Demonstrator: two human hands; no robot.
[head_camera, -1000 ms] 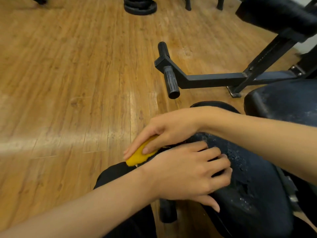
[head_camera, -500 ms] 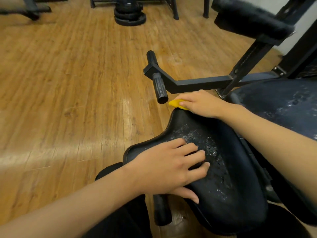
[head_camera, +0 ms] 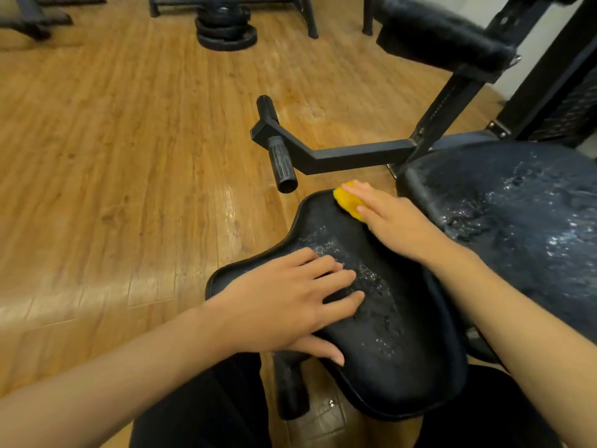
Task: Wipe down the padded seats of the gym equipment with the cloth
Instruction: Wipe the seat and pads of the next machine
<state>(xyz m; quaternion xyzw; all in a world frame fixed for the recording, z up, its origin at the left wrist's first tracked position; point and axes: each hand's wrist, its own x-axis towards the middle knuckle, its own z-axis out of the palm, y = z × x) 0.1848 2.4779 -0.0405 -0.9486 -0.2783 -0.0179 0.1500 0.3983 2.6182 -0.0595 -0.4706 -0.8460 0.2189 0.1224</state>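
Observation:
A black padded seat [head_camera: 403, 350] with white flecks and worn patches fills the lower middle of the head view. My right hand [head_camera: 394, 221] presses a yellow cloth [head_camera: 347, 200] flat against the seat's far end. Only the cloth's front part shows past my fingers. My left hand [head_camera: 290, 305] lies on the seat's near left side, fingers spread over the top and thumb curled under the edge. A second, larger black pad [head_camera: 517, 221] with the same white flecks sits to the right.
A black steel arm with two rubber grips [head_camera: 281, 166] juts out just beyond the seat. An upper black pad [head_camera: 442, 33] hangs on the frame at top right. Weight plates [head_camera: 226, 30] are stacked on the wooden floor [head_camera: 113, 156] farther back.
My right hand has carried the yellow cloth from the seat's near left side to its far end. My left hand has stayed on the seat.

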